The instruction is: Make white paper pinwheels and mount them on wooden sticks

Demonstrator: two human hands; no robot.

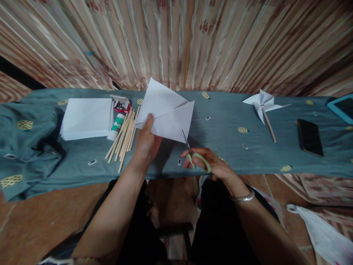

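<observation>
White paper (169,124), smooth, slit, pinched by left hand (147,141), right hand (213,158) holding green-handled scissors (190,150)

A sheet (168,106) is hovering over the worktop (223,114), sticks (124,135) lying to its left, a pinwheel (263,104) (left of a phone (310,138)) to its right, a curtain (171,48) hanging behind.

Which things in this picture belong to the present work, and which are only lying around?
Likely part of the work: held paper, scissors, paper stack, glue stick, wooden sticks, small box, paper pinwheel.

Likely just lying around: black phone, blue-edged device.
</observation>
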